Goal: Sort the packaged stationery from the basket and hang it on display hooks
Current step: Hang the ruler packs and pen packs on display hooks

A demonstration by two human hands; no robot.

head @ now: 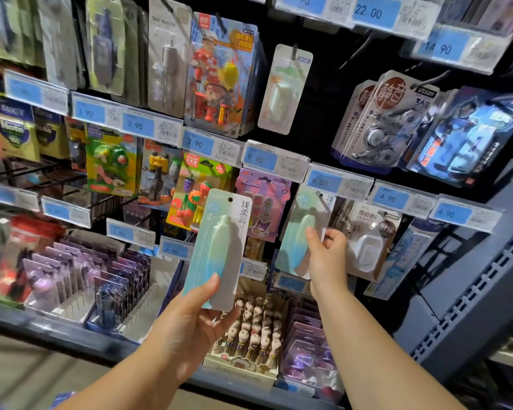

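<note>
Left hand grips a teal pack at centre; right hand pinching the hung twin could unhook it.

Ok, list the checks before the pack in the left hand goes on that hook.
1. Grip of left hand on loose pack: ok.
2. Its hang hole is clear: ok.
3. It matches the hung pack pinched by the right hand: ok, same mint-blue.
4. Room left on the hook: cannot tell.
5. Hole lined up with hook: not ok, loose pack is off to the left.
</note>
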